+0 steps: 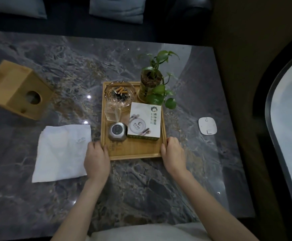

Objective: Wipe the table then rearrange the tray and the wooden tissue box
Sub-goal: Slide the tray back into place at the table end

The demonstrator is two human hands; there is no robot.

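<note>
Both bare forearms stretched forward from the bottom edge, converging slightly, palms facing inward. Left hand [96, 158] curled with knuckles up, fingers [99, 146] hooked over and thumb tucked inside (clamped on a near corner of the tray [134, 151]). Right hand [173, 154] mirrored at the opposite near corner, fingers wrapped round the outer edge.

Dim, bluish indoor light — the scene is underexposed, its far edge and right side sinking into near-black. Small white glints and a pale curved sheen mark the glossy tabletop [141, 180]. The white cloth [61, 152] reads brightest and soft in detail. Wide-angle distortion bows the tabletop edges — the wooden tissue box [15, 89] at left looks slightly smeared.
</note>
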